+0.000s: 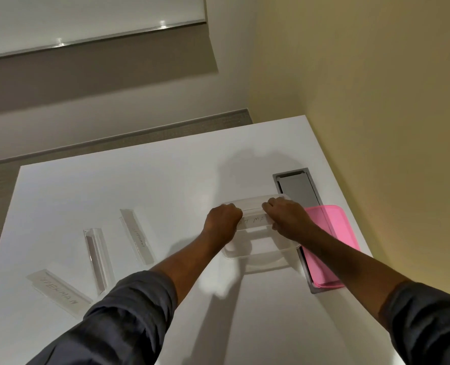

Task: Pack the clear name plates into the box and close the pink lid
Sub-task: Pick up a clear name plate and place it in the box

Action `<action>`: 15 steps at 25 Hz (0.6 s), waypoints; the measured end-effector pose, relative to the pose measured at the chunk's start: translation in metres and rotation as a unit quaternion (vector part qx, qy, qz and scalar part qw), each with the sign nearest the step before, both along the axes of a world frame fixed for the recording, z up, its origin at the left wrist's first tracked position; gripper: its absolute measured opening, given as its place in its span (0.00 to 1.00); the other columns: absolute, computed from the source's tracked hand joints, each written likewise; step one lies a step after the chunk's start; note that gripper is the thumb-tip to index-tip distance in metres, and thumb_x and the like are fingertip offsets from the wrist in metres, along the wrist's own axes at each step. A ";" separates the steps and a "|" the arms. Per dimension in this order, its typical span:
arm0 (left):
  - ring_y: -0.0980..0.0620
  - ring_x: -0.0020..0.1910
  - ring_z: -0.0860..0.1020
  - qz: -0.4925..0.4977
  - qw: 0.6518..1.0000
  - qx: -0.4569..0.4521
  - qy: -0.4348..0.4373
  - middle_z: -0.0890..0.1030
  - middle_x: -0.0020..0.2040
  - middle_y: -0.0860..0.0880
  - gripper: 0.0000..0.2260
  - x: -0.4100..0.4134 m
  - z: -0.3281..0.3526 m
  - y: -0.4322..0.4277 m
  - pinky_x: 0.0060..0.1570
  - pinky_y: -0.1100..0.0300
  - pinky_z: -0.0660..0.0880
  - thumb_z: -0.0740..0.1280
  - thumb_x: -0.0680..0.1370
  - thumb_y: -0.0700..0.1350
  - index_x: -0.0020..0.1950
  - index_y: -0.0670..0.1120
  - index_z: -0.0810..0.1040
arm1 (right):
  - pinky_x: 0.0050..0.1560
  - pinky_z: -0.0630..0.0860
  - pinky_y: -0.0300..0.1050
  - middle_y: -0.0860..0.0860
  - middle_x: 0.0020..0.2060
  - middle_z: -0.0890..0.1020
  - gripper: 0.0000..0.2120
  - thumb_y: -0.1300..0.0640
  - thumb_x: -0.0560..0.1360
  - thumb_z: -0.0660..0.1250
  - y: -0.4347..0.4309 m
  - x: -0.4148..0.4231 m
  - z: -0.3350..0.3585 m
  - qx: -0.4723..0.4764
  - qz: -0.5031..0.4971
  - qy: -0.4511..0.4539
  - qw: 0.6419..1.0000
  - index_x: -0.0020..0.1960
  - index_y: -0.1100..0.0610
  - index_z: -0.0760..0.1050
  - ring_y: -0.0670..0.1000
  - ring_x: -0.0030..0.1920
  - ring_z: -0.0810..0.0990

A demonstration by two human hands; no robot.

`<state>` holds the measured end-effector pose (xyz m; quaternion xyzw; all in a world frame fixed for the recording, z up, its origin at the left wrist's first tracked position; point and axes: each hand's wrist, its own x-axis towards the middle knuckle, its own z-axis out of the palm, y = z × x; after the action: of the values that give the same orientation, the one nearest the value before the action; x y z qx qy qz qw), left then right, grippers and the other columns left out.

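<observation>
You are looking down at a white table (pixel 139 180). Three clear name plates are lying on its left side, fanned out and apart from each other. The near name plate (pixel 59 292) is lying closest to you, with letters on it. The middle name plate (pixel 97 262) is lying just past it. The far name plate (pixel 137 237) is lying nearer the middle of the table. A clear box (pixel 260 252) is sitting to the right of them. A grey panel (pixel 297 188) is sitting sunk into the table, just beside the box. The pink lid (pixel 329 243) is lying over part of that panel, near the table's right edge.
</observation>
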<state>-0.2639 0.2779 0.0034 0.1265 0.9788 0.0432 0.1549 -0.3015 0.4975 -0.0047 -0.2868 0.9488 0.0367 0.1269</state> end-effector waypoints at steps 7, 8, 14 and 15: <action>0.41 0.53 0.85 -0.018 0.999 -0.045 -0.002 0.83 0.56 0.43 0.11 -0.001 -0.018 0.012 0.48 0.52 0.79 0.68 0.80 0.31 0.59 0.42 0.82 | 0.49 0.80 0.47 0.57 0.52 0.84 0.12 0.68 0.78 0.68 -0.003 0.004 -0.023 -0.013 -0.028 -0.011 0.999 0.61 0.61 0.78 0.54 0.49 0.82; 0.41 0.54 0.85 -0.018 0.999 -0.047 -0.008 0.83 0.56 0.43 0.11 -0.002 -0.020 0.011 0.49 0.52 0.80 0.68 0.80 0.31 0.59 0.42 0.82 | 0.48 0.79 0.47 0.57 0.51 0.84 0.11 0.68 0.79 0.67 -0.004 0.004 -0.025 -0.011 -0.026 -0.012 1.000 0.61 0.61 0.78 0.54 0.49 0.82; 0.42 0.54 0.84 -0.005 0.999 -0.047 -0.022 0.82 0.57 0.43 0.08 -0.002 -0.028 0.011 0.48 0.53 0.78 0.68 0.82 0.33 0.59 0.41 0.82 | 0.47 0.80 0.46 0.57 0.49 0.84 0.09 0.67 0.80 0.68 -0.006 0.003 -0.032 -0.001 -0.014 -0.020 1.000 0.59 0.61 0.78 0.53 0.46 0.82; 0.42 0.54 0.84 -0.004 0.999 -0.048 -0.023 0.82 0.57 0.43 0.08 -0.002 -0.029 0.011 0.49 0.53 0.78 0.68 0.82 0.33 0.60 0.41 0.82 | 0.47 0.80 0.46 0.57 0.49 0.84 0.10 0.67 0.79 0.68 -0.006 0.003 -0.033 -0.001 -0.014 -0.021 1.000 0.60 0.62 0.78 0.53 0.46 0.82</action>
<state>-0.2661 0.2890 -0.0253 0.1220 0.9755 -0.0015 0.1830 -0.2985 0.4920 -0.0372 -0.2747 0.9498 0.0282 0.1470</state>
